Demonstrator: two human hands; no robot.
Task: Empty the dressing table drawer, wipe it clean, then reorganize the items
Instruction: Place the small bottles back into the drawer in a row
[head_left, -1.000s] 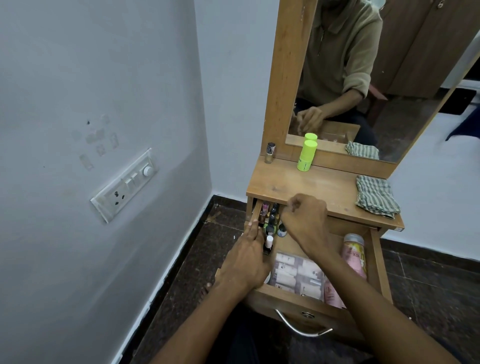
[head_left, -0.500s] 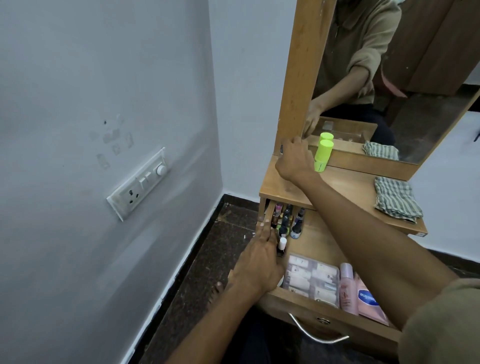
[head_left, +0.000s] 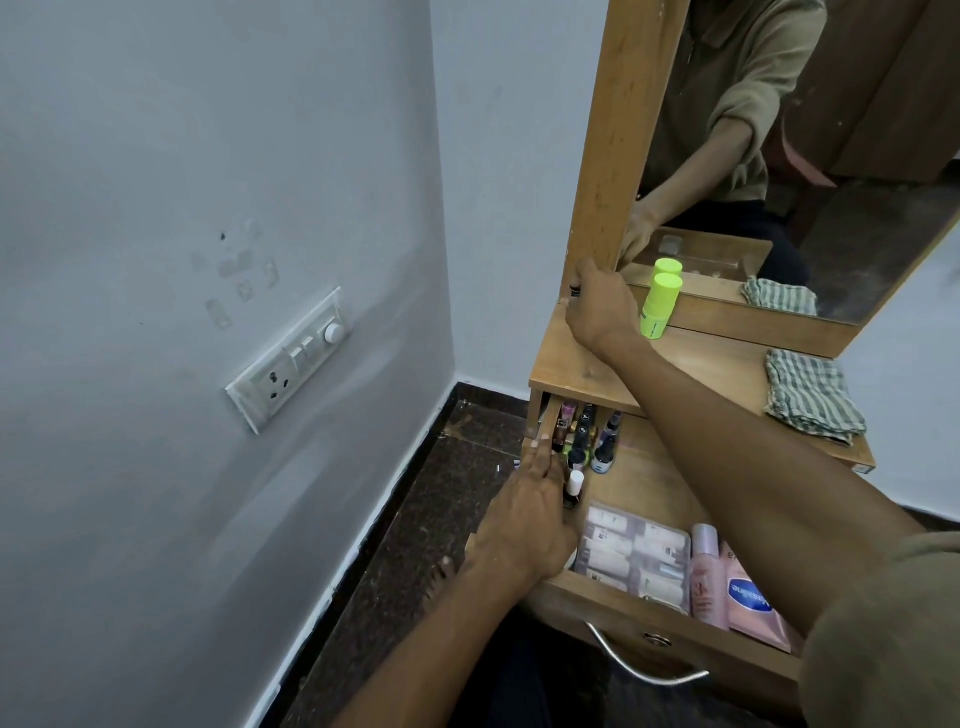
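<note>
The wooden drawer is pulled out under the dressing table top. At its back left stand several small nail polish bottles, and a white-capped one stands nearer. A clear pouch of sachets, a pink bottle and a pink sachet lie at the front. My left hand rests flat along the drawer's left wall, beside the white-capped bottle. My right hand is at the top's back left corner, closed around a small dark-capped bottle that is mostly hidden.
A lime green tube stands against the mirror. A folded striped cloth lies on the top's right side. A switch and socket plate is on the left wall. The drawer's metal handle faces me.
My right hand rose from the bottles in the drawer to the back left corner of the table top. My left hand stayed on the drawer's left wall. The view shifted left.
</note>
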